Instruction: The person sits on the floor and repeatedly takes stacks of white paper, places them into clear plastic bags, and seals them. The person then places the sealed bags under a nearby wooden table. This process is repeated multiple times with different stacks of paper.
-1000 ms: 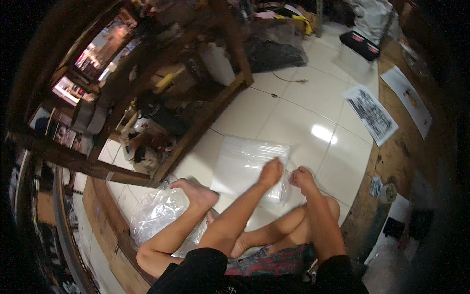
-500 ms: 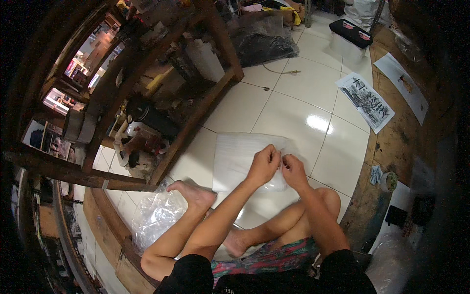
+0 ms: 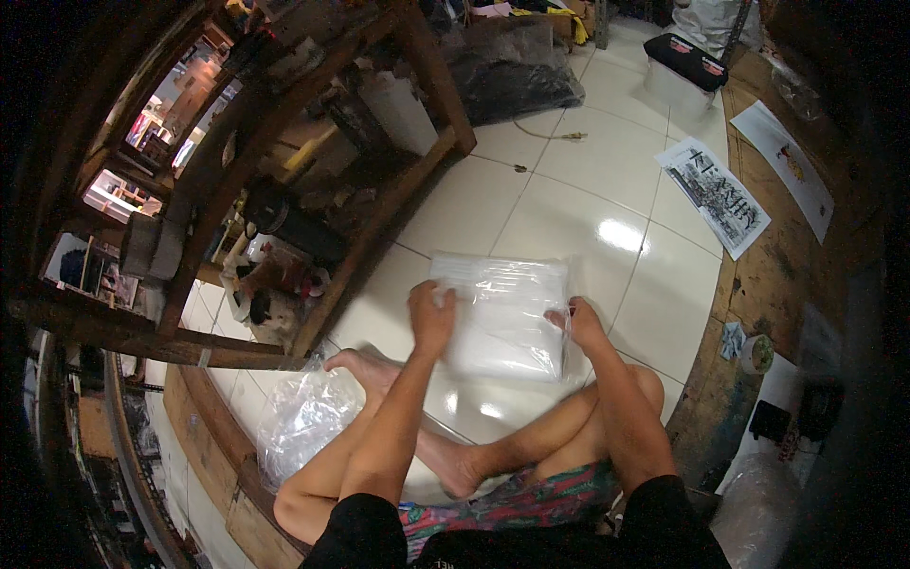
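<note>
A flat white bundle in a clear plastic bag (image 3: 507,327) lies on the tiled floor in front of my crossed legs, its glossy film creased along the far side. At its left edge is my left hand (image 3: 432,318), fingers curved and apart, resting on or just over the film; no grip shows. My right hand (image 3: 581,324) pinches the loose clear film along the bag's right edge between thumb and fingers.
Crumpled clear plastic (image 3: 308,427) lies by my left foot. A cluttered wooden shelf (image 3: 379,209) stands on the left. To the right, a wooden board (image 3: 706,379) carries printed sheets (image 3: 716,197) and a tape roll (image 3: 756,353). A cable plug (image 3: 573,137) lies farther off.
My hands, close together over the bag's right part before, are now apart. The left has moved to the left edge, the right slightly rightward. The bag lies flatter and a little farther right.
</note>
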Demonstrator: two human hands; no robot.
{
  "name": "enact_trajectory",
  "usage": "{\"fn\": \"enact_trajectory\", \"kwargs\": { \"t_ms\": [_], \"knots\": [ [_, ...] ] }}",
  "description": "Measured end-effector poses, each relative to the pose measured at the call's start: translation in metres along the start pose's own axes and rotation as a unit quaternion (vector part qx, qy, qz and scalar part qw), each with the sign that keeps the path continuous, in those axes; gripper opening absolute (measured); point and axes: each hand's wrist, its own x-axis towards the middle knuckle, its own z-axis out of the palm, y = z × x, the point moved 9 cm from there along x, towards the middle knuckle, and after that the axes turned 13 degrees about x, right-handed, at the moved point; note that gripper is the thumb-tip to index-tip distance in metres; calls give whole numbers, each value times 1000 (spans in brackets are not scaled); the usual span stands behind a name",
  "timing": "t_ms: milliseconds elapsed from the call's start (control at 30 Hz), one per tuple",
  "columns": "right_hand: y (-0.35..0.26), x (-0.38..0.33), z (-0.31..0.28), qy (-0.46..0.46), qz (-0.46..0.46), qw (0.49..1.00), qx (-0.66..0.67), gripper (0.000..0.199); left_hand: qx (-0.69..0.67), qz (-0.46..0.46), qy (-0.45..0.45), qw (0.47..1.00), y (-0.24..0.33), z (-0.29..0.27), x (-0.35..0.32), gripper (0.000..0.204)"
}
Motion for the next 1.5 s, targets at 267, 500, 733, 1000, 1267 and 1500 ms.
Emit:
{"fn": "enact_trajectory", "kwargs": {
  "t_ms": [267, 500, 733, 1000, 1267, 1500],
  "knots": [
    [69, 38, -7, 3, -40, 998, 56, 71, -180, -209, -103, 956, -82, 85, -48, 34],
    [14, 11, 0, -47, -47, 986, 152, 73, -258, -281, -25, 924, -92, 79, -79, 21],
    [4, -15, 18, -98, 170, 917, 347, 66, -411, -329, 49, 849, -110, 85, -89, 17],
    [-18, -19, 20, -137, 57, 955, 256, 58, -534, -400, -32, 744, -117, 102, -93, 14],
    [-37, 5, -68, -148, 107, 963, 199, 56, -698, -291, 79, 650, -129, -31, -21, 15],
    [6, 0, -91, -55, 95, 981, 159, 51, -609, -223, 240, 722, -109, -253, -29, 21]
  ]
}}
